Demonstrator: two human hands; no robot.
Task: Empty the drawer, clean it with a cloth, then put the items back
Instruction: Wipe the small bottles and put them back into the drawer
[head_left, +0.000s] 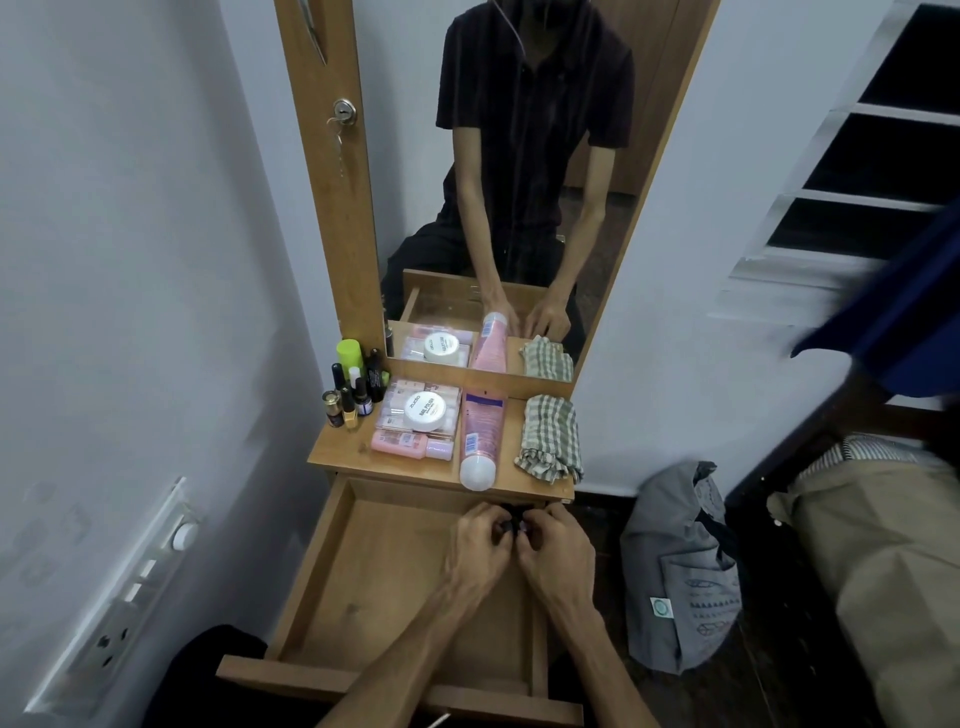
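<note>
Wooden and pale brown, the open drawer (363, 587) is nearly bare; the last thing in it is a small dark object (511, 522) at its back right corner, too blurred to name. Both hands meet there. The left hand (480, 543) and the right hand (558, 551) have their fingers curled inward round that object, fingertips almost touching one another, so each seems to pinch part of it.

To finish emptying well, the grip should be sure before lifting, since the object sits tight under the overhanging top just beyond the fingertips. Drawing it toward the wrists first, then up, would likely avoid knocking the edge.

Beyond the fingers, on the wooden dresser top (343, 457), lie the things already out: a tall pink tube with a white cap (480, 441) nearest the knuckles, a round white jar (426, 411) on a clear flat box (395, 415), a small pink bottle (410, 444) lying flat, and a cluster of small nail-polish bottles (353, 395) farthest to the left. The green-and-white checked cloth (550, 436), folded and untouched, rests to the right of the tube, ready for wiping.

A mirror (519, 182) stands behind. White walls flank the dresser, a switch panel (130, 587) to the left of the hands, a grey fabric bag (680, 571) on the dark floor to their right.
</note>
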